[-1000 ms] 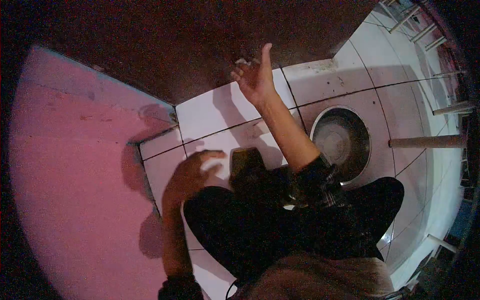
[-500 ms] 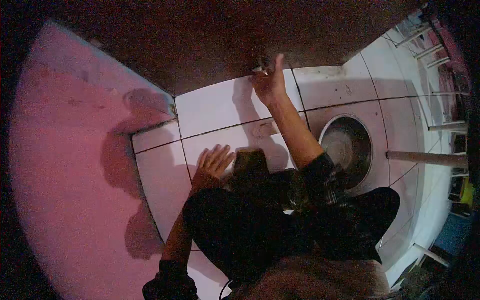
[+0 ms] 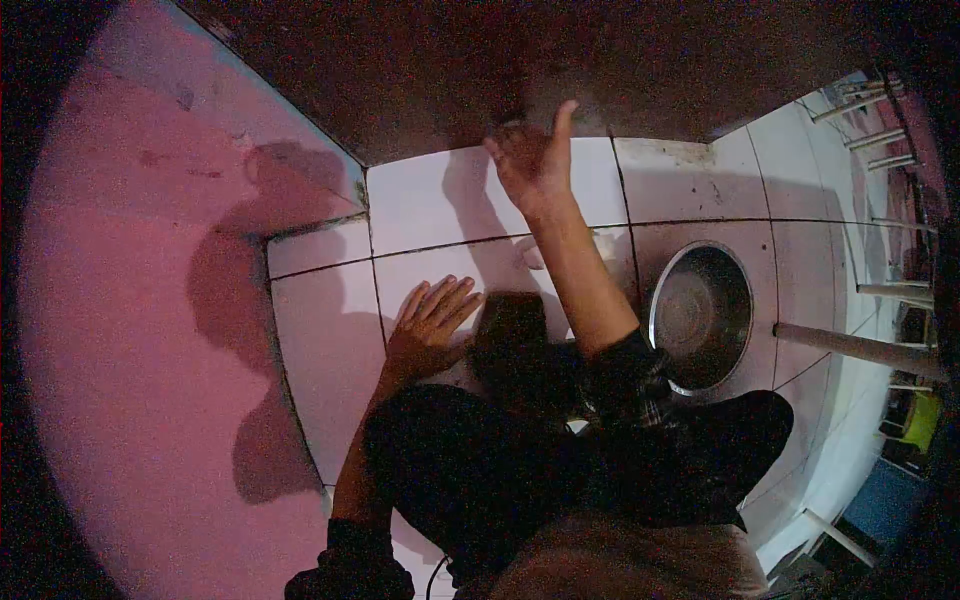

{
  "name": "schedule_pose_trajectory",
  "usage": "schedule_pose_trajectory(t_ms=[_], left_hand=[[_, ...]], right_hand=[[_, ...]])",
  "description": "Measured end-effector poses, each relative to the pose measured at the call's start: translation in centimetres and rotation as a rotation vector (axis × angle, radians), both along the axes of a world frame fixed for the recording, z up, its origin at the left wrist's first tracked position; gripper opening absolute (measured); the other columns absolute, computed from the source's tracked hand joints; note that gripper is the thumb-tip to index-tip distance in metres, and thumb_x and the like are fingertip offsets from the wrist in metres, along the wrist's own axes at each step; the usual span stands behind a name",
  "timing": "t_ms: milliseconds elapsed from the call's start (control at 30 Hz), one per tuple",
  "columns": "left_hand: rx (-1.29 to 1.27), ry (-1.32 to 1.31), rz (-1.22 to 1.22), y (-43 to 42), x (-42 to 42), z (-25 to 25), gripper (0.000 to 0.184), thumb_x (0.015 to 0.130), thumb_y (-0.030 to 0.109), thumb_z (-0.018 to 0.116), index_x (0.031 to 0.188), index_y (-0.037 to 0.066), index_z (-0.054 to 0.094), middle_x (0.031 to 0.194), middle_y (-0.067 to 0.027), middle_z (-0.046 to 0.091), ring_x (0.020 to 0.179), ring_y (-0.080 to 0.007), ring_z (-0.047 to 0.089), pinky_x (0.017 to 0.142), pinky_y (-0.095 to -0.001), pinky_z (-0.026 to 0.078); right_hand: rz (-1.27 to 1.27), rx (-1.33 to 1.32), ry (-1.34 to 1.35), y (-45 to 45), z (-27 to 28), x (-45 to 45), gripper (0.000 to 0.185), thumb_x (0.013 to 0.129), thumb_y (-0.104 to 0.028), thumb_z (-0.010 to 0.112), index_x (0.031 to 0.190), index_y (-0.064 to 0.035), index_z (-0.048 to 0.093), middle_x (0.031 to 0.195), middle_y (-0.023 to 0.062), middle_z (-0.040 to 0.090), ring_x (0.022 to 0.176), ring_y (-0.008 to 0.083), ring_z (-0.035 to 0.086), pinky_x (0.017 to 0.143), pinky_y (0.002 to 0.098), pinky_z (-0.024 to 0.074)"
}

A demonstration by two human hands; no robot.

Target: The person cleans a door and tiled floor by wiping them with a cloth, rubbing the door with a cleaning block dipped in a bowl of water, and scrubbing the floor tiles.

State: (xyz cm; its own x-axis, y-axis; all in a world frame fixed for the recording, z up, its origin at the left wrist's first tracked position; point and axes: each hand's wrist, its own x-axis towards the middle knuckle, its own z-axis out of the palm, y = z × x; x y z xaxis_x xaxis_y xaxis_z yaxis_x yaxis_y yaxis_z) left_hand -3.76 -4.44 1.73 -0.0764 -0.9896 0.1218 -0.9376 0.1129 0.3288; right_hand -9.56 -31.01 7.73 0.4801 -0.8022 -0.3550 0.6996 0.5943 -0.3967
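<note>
My left hand (image 3: 432,322) lies with fingers stretched out on the white floor tiles (image 3: 420,262). Close to its fingertips stands a dark shape (image 3: 510,325) that I cannot make out. My right hand (image 3: 538,178) reaches forward to the lower part of a dark brown panel (image 3: 420,80), thumb sticking up and fingers extended. Its fingertips are dim against the panel, so contact is unclear; nothing shows in the hand. A small pale patch or thing (image 3: 532,253) is on the tiles beside my right forearm, too blurred to name.
A round metal bowl (image 3: 738,315) sits on the floor right of my forearm, by my knee. A pink wall (image 3: 130,350) rises on the left. Beyond the bowl, a pale pole-like leg (image 3: 850,345) and several other furniture legs stand at the right.
My right hand has shifted slightly left, and its fingers have spread out more. My left hand stays flat on the tiles. The view has tilted a little.
</note>
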Motion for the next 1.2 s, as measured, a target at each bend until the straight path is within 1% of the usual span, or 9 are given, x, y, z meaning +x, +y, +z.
schedule_pose_trajectory(t_ms=[167, 267, 467, 567, 700, 833, 933, 1067, 1200], left_hand=[[0.032, 0.008, 0.016, -0.2, 0.0, 0.1, 0.055, 0.084, 0.041, 0.063, 0.133, 0.019, 0.052, 0.142, -0.0033, 0.045, 0.132, -0.0240, 0.040, 0.111, -0.0485, 0.027], [0.027, 0.039, 0.019, 0.1, -0.2, -0.1, 0.055, 0.083, 0.040, 0.064, 0.132, 0.019, 0.052, 0.142, -0.0035, 0.045, 0.132, -0.0240, 0.040, 0.111, -0.0488, 0.027], [-0.001, 0.018, 0.012, -0.2, 0.0, 0.1, 0.055, 0.083, 0.040, 0.065, 0.132, 0.018, 0.052, 0.141, -0.0032, 0.046, 0.131, -0.0237, 0.041, 0.110, -0.0490, 0.028], [0.025, 0.036, 0.030, 0.0, -0.2, 0.3, 0.055, 0.084, 0.042, 0.063, 0.133, 0.018, 0.051, 0.142, -0.0031, 0.045, 0.132, -0.0238, 0.040, 0.110, -0.0491, 0.029], [0.022, 0.022, 0.018, -0.1, -0.1, 0.0, 0.054, 0.087, 0.044, 0.059, 0.133, 0.018, 0.051, 0.142, -0.0036, 0.045, 0.133, -0.0242, 0.040, 0.110, -0.0488, 0.028], [0.024, -0.013, 0.014, 0.0, 0.0, -0.2, 0.054, 0.088, 0.046, 0.056, 0.133, 0.018, 0.051, 0.142, -0.0035, 0.045, 0.133, -0.0244, 0.040, 0.110, -0.0481, 0.028], [0.033, -0.014, 0.019, 0.2, -0.1, 0.2, 0.055, 0.088, 0.047, 0.057, 0.134, 0.018, 0.050, 0.142, -0.0036, 0.045, 0.132, -0.0244, 0.040, 0.110, -0.0479, 0.028], [0.000, -0.015, 0.004, 0.1, 0.1, -0.5, 0.056, 0.086, 0.045, 0.060, 0.134, 0.017, 0.050, 0.142, -0.0042, 0.045, 0.132, -0.0247, 0.040, 0.110, -0.0482, 0.028], [0.031, 0.005, -0.005, 0.0, 0.1, -0.1, 0.057, 0.083, 0.041, 0.063, 0.134, 0.017, 0.050, 0.142, -0.0045, 0.045, 0.132, -0.0249, 0.041, 0.110, -0.0485, 0.029]], right_hand=[[0.004, 0.012, -0.097, 0.9, 2.6, -0.5, 0.103, 0.072, -0.076, 0.055, 0.129, 0.0073, 0.034, 0.121, 0.0210, 0.047, 0.126, 0.0358, 0.036, 0.113, 0.0495, 0.0215], [-0.013, 0.057, -0.183, 1.0, 2.7, -0.2, 0.101, 0.072, -0.076, 0.055, 0.128, 0.0052, 0.036, 0.110, 0.0179, 0.051, 0.114, 0.0346, 0.045, 0.114, 0.0497, 0.0206], [-0.018, -0.069, -0.075, 0.4, -0.1, 0.1, 0.099, 0.072, -0.078, 0.054, 0.129, 0.0017, 0.037, 0.110, 0.0170, 0.051, 0.110, 0.0321, 0.046, 0.112, 0.0491, 0.0223], [-0.018, -0.022, -0.207, 1.5, 4.8, -0.5, 0.096, 0.072, -0.078, 0.053, 0.127, -0.0005, 0.041, 0.105, 0.0150, 0.052, 0.105, 0.0293, 0.048, 0.109, 0.0495, 0.0255], [-0.040, 0.007, -0.017, 0.4, -0.3, 0.4, 0.094, 0.071, -0.079, 0.053, 0.118, 0.0019, 0.046, 0.096, 0.0137, 0.053, 0.094, 0.0266, 0.049, 0.108, 0.0467, 0.0279], [-0.069, -0.005, -0.040, 0.5, 1.1, -0.2, 0.091, 0.071, -0.079, 0.053, 0.110, 0.0036, 0.047, 0.100, 0.0163, 0.052, 0.103, 0.0283, 0.048, 0.112, 0.0476, 0.0237], [-0.045, 0.003, -0.179, 1.5, 5.8, -0.6, 0.089, 0.073, -0.077, 0.053, 0.110, 0.0038, 0.047, 0.101, 0.0169, 0.052, 0.106, 0.0290, 0.047, 0.109, 0.0471, 0.0268], [-0.053, 0.009, -0.101, 1.0, 2.8, -0.4, 0.086, 0.074, -0.075, 0.054, 0.102, 0.0065, 0.049, 0.101, 0.0168, 0.053, 0.105, 0.0304, 0.047, 0.103, 0.0458, 0.0343], [-0.034, 0.016, -0.288, 1.1, 7.2, -1.7, 0.080, 0.077, -0.072, 0.055, 0.101, 0.0042, 0.052, 0.100, 0.0158, 0.055, 0.102, 0.0297, 0.048, 0.100, 0.0449, 0.0361]])
